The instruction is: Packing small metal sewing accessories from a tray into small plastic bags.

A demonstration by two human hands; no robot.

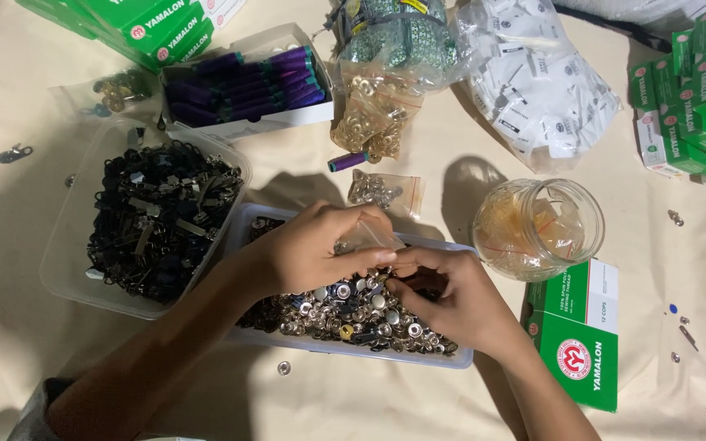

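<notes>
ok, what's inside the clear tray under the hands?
The tray holds a heap of small round metal snaps, silver with a few brass ones. The left hand and right hand cover its middle and back, so what lies there is hidden.

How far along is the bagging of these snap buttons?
Done: one small filled bag lies above the tray. In hand: the left hand holds a clear little bag while the right hand picks among the snaps. Left: the tray looks mostly full.
</notes>
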